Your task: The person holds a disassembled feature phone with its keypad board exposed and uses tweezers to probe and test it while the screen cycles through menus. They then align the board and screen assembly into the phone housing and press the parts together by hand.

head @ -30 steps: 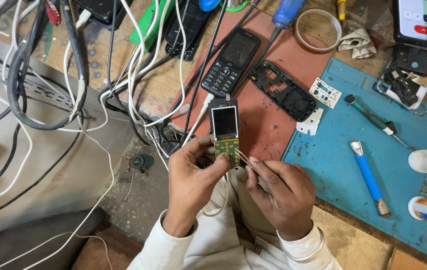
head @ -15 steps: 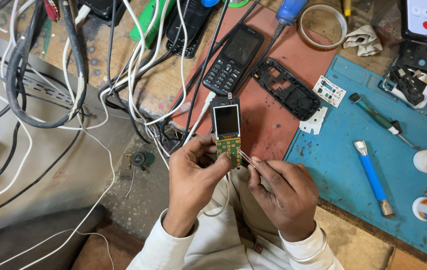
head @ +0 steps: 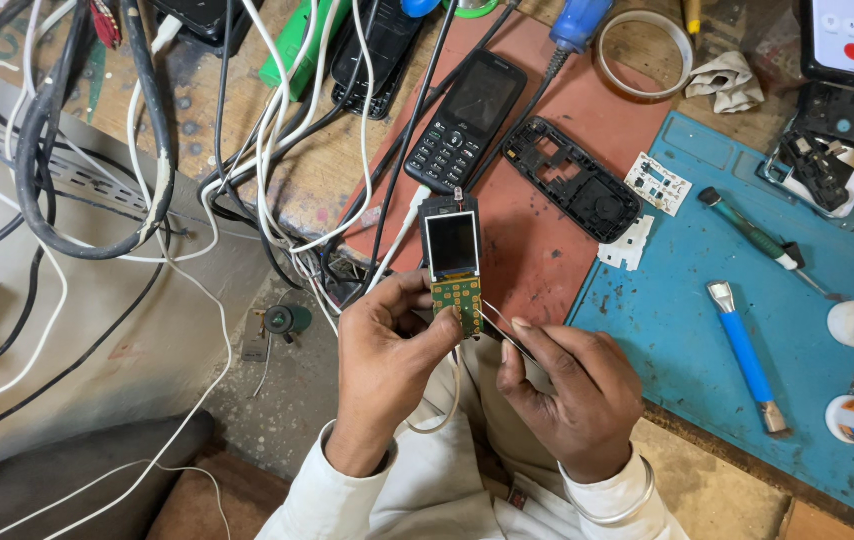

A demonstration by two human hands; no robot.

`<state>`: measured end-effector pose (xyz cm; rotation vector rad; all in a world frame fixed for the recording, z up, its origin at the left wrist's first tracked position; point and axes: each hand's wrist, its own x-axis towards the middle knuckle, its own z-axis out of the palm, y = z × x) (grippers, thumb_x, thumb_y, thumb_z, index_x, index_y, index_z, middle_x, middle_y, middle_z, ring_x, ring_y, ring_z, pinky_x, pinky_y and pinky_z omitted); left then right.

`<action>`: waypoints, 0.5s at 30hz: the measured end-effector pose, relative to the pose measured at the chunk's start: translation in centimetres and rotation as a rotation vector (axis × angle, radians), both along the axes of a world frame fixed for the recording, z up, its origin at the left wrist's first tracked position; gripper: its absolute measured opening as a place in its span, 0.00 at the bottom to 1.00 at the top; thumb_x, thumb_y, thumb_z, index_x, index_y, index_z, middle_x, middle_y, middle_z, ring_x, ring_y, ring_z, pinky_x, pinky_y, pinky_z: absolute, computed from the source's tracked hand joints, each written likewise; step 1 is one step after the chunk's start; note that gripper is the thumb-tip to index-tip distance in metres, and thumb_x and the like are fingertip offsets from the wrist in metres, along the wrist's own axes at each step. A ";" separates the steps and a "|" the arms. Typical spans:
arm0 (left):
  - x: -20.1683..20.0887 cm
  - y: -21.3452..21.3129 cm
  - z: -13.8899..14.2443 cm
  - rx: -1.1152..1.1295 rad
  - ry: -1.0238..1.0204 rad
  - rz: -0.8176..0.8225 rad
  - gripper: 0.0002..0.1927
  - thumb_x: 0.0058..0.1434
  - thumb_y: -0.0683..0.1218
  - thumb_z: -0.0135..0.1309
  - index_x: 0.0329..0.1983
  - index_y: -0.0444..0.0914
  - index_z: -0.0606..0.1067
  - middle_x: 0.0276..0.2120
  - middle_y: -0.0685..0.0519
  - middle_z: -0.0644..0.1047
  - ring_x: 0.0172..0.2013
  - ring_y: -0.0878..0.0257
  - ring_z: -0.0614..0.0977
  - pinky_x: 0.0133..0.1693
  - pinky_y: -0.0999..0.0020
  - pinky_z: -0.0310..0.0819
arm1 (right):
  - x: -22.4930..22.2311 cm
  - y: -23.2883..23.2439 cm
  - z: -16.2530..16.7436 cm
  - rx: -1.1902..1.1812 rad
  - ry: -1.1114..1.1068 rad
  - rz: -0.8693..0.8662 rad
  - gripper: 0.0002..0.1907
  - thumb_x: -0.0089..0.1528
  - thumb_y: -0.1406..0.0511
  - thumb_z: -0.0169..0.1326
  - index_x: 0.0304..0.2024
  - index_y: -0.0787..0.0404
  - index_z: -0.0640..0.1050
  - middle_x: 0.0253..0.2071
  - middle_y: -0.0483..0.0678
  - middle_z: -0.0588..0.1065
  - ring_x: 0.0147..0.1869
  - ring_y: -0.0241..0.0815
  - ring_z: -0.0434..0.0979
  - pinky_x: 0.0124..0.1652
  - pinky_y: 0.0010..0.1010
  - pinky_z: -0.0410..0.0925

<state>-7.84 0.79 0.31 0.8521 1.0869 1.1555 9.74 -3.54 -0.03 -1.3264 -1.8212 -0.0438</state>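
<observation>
Left hand [head: 387, 345] clamped on the bare phone board [head: 454, 262] — thumb and fingers grip its lower keypad end, screen facing up, held just off the near edge of the red mat [head: 537, 240]. Right hand [head: 572, 395] pinched shut on thin tweezers [head: 505, 330], tip touching the board's bottom right corner. A white cable [head: 402, 230] runs to the board's top end. Beyond the board on the mat: assembled keypad phone [head: 465, 120] and empty black phone frame [head: 569, 180]. Right of the board, on the blue mat [head: 687, 330] — blue-handled tool [head: 742, 352], green screwdriver [head: 752, 235]. Left of the board, cable tangle [head: 147, 130] over the bench [head: 317, 170].
</observation>
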 end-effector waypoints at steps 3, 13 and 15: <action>0.0 -0.1 -0.1 -0.039 0.081 0.011 0.16 0.57 0.35 0.60 0.49 0.26 0.79 0.36 0.50 0.84 0.31 0.69 0.81 0.34 0.76 0.75 | 0.0 0.1 0.0 -0.017 -0.013 0.012 0.16 0.57 0.70 0.68 0.47 0.60 0.81 0.37 0.44 0.78 0.34 0.40 0.77 0.36 0.33 0.68; -0.1 0.0 -0.3 -0.006 0.026 0.002 0.16 0.57 0.36 0.61 0.49 0.27 0.78 0.38 0.51 0.83 0.31 0.71 0.81 0.34 0.78 0.76 | -0.2 0.3 0.4 -0.019 -0.042 0.024 0.16 0.57 0.69 0.68 0.47 0.61 0.82 0.37 0.44 0.78 0.33 0.39 0.76 0.35 0.32 0.66; -0.1 0.0 -0.2 -0.011 0.034 0.005 0.16 0.56 0.36 0.61 0.49 0.27 0.79 0.38 0.51 0.83 0.31 0.71 0.80 0.34 0.78 0.75 | -0.2 0.3 0.4 -0.028 -0.045 0.021 0.16 0.57 0.70 0.68 0.47 0.61 0.82 0.37 0.44 0.78 0.33 0.39 0.76 0.34 0.32 0.66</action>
